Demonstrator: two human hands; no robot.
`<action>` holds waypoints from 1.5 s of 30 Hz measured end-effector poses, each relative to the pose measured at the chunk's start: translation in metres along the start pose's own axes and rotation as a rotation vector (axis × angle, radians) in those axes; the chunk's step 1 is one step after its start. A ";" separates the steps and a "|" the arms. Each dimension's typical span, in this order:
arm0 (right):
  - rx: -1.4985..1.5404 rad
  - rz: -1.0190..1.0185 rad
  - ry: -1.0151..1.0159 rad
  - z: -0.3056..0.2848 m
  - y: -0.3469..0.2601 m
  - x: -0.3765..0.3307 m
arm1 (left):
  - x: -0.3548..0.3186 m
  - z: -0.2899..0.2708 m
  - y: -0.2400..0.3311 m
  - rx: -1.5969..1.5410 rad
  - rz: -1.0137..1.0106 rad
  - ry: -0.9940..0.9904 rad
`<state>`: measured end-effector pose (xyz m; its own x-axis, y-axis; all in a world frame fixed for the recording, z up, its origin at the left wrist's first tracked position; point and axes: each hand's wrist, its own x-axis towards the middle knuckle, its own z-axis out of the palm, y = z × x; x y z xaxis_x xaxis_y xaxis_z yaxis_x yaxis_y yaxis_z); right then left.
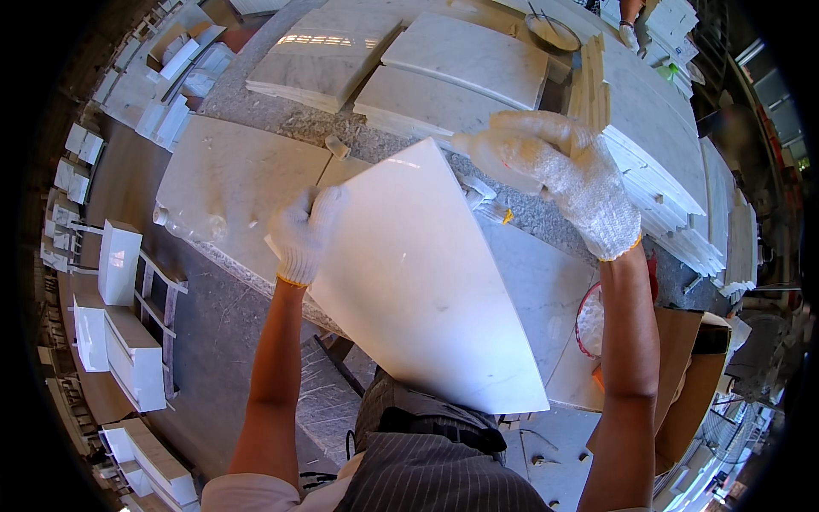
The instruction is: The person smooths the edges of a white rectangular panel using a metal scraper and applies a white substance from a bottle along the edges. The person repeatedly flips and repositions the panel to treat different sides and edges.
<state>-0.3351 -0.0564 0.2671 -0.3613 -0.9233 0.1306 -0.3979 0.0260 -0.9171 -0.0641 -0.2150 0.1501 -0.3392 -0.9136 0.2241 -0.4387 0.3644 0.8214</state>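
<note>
A polished white marble slab (pixel 418 273) stands tilted in front of my body, its lower end by my waist and a corner pointing away from me. My left hand (pixel 309 232), in a white knit glove, grips the slab's left edge. My right hand (pixel 563 166), gloved the same way, is raised just beyond the slab's far right edge. Its fingers stretch left, apart from each other and slightly blurred, with nothing visible in them. Under and behind the slab lies a worktable topped with pale stone panels (pixel 256 166). A clear plastic bottle (pixel 192 224) rests on its left edge.
Stacked marble slabs (pixel 461 64) lie across the table's far side, with more piled at the right (pixel 657 171). A round bowl (pixel 553 34) sits at the back. A red-rimmed basket (pixel 589 320) and an open cardboard box (pixel 691 375) are by my right arm. Another person's gloved hand (pixel 629 36) shows far off.
</note>
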 end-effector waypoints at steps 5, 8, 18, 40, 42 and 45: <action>0.002 0.001 -0.007 0.000 0.001 0.001 | 0.001 -0.001 0.000 -0.023 -0.032 -0.005; 0.006 0.000 -0.009 0.000 0.000 0.002 | 0.000 -0.002 0.001 -0.037 -0.034 -0.005; 0.035 -0.018 0.016 0.001 0.003 0.001 | 0.000 0.001 0.002 -0.052 -0.031 0.004; 1.017 0.362 0.303 0.016 0.071 -0.231 | -0.002 0.012 -0.011 -0.002 0.002 0.083; 0.772 0.418 0.455 0.025 0.081 -0.263 | 0.011 -0.003 -0.088 0.131 0.280 0.124; 0.351 0.562 0.711 0.039 0.119 -0.321 | 0.011 -0.006 -0.056 0.095 -0.065 -0.080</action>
<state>-0.2336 0.2281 0.1010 -0.8929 -0.3604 -0.2698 0.2215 0.1701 -0.9602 -0.0384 -0.2463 0.1090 -0.3710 -0.9199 0.1270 -0.5371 0.3241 0.7788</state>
